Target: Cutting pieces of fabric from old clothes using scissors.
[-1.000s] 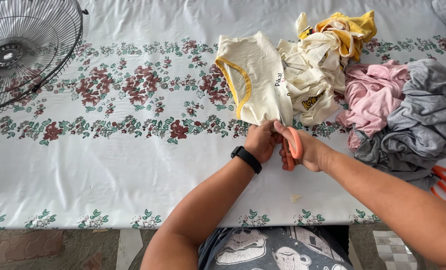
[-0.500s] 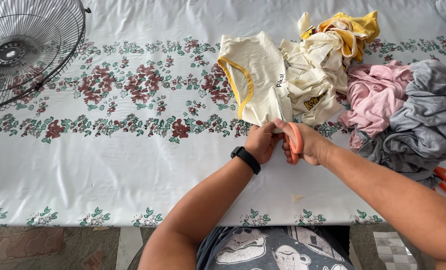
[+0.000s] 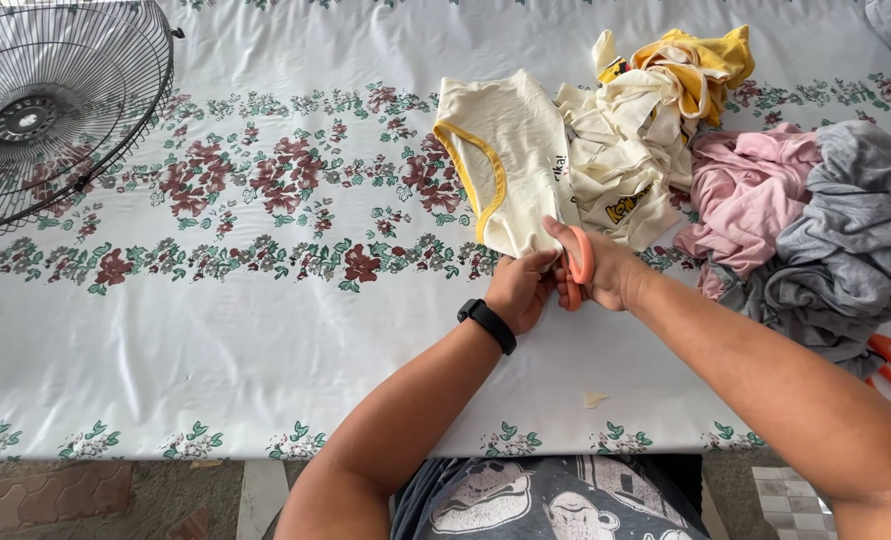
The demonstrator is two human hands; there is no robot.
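On the floral tablecloth (image 3: 216, 330), left hand (image 3: 519, 290) pinches cream garment (image 3: 506, 160); right hand (image 3: 606, 272) fingers grip orange scissors (image 3: 578, 268).

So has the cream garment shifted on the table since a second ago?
No. The cream garment lies at the same spot against the flower band of the tablecloth.

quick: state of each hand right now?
Left hand: closed, pinching the cream garment edge.
Right hand: closed on orange scissors.
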